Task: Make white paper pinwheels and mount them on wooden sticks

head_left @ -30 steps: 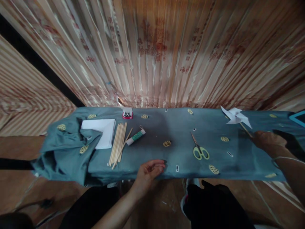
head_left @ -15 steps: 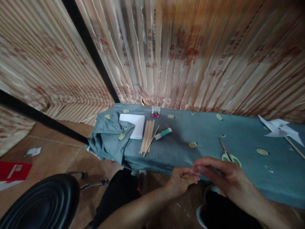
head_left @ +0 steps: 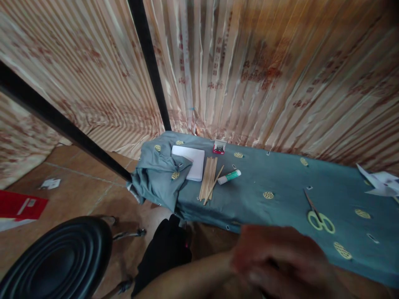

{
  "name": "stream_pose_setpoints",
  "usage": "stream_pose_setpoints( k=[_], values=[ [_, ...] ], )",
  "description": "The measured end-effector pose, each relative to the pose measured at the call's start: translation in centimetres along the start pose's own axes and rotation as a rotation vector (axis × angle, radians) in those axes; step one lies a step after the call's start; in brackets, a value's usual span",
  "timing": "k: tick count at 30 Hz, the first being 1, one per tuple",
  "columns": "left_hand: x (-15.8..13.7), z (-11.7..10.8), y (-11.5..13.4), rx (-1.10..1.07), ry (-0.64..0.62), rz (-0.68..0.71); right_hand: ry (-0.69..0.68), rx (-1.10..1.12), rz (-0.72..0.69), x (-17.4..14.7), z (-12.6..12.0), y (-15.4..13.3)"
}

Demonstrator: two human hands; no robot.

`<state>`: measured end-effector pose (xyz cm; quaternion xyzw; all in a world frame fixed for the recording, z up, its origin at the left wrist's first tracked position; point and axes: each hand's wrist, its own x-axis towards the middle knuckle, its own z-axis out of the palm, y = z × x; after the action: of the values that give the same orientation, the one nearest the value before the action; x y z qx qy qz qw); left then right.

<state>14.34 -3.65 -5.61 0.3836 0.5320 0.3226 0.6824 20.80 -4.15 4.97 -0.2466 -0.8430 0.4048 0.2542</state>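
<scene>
Seemed a pause between steps, calling for parted hands before any fresh grasp. Had right hand (head_left: 286, 253) and left forearm (head_left: 193, 274) overlapping near the front edge of the tabletop (head_left: 262, 216); could not tell either side's fingers as clenched, loose or grasping. Saw scissors (head_left: 314, 209) on the tabletop nearest the right hand, small shiny pieces (head_left: 220, 148) inside the open red box (head_left: 218, 152).

I can't read any lettering for certain. Well beyond my right hand (head_left: 280, 257), columns of characters run down the pleated curtain (head_left: 237, 116), too blurred to make out. Ahead and left of that hand, the green label on the glue stick (head_left: 229, 177) is too small, as are the black-and-white tag prints on the cloth (head_left: 280, 178) and, far left, the red packet's (head_left: 18, 207) pale label (head_left: 30, 203).
</scene>
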Motion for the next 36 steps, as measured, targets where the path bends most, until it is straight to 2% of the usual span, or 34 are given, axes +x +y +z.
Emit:
stream_pose_setpoints(
  k=[2,4,7,10,16,21,24,31,36],
  values=[
    [-0.3,0.6,-0.4,0.092,0.038,-0.019,0.020,-0.052,0.113,5.6,-0.1,1.0],
    [-0.8,1.3,-1.4,0.087,-0.017,-0.032,0.038,-0.187,0.159,9.7,0.3,3.1],
    [-1.4,2.0,-3.3,-0.174,-0.192,-0.013,-0.029,-0.512,0.096,13.3,1.7,6.4],
    [-2.0,2.0,-4.4,-0.302,-0.254,0.035,-0.092,-0.748,-0.006,15.2,3.3,8.5],
    [-2.6,1.4,-4.0,-0.192,-0.299,0.018,-0.182,-0.966,-0.013,17.2,5.4,9.6],
    [-2.8,2.4,-4.0,-0.290,-0.231,-0.005,-0.266,-0.989,-0.013,17.5,5.6,9.7],
    [-3.0,2.7,-3.8,-0.359,-0.242,-0.006,-0.300,-0.996,-0.019,17.4,5.6,9.3],
    [-3.6,2.0,-3.3,-0.293,-0.285,-0.004,-0.280,-0.982,-0.034,18.0,5.4,8.9],
    [-3.0,2.6,-4.1,-0.277,-0.260,-0.044,-0.222,-0.964,-0.062,18.2,5.0,8.6]
  ],
)
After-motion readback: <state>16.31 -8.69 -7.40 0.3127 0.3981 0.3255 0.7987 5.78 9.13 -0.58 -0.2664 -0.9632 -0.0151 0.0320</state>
